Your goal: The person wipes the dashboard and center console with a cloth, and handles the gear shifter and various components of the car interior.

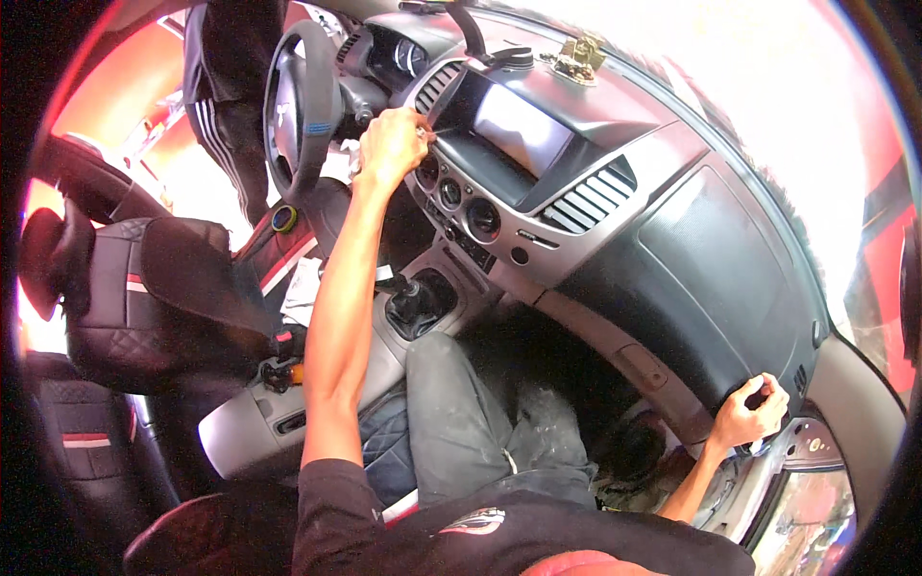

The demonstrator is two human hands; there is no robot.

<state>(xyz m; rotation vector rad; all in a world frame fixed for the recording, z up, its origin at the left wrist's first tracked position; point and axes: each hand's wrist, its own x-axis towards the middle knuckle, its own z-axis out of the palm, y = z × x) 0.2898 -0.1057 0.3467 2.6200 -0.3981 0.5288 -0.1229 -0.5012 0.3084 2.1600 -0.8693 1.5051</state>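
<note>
My left arm stretches forward across the cabin. My left hand (pixel 392 144) is closed at the left edge of the grey centre dashboard trim (pixel 512 248), between the steering wheel (pixel 309 110) and the car screen (pixel 523 127). What its fingers hold, if anything, is hidden. My right hand (pixel 754 413) is at the far right end of the dashboard, below the glovebox panel (pixel 715 245) and beside the open door side. Its fingers are curled toward the thumb, and I cannot make out anything between them. The air vent (pixel 590 199) and climate knobs (pixel 483 220) lie between my hands.
A gear lever (pixel 419 300) rises from the centre console (pixel 240 434), left of my knees. The driver's seat (pixel 163 283) is at left. Another person's dark-trousered leg (pixel 230 134) stands beyond the steering wheel. A gold ornament (pixel 576 60) sits on the dashboard top.
</note>
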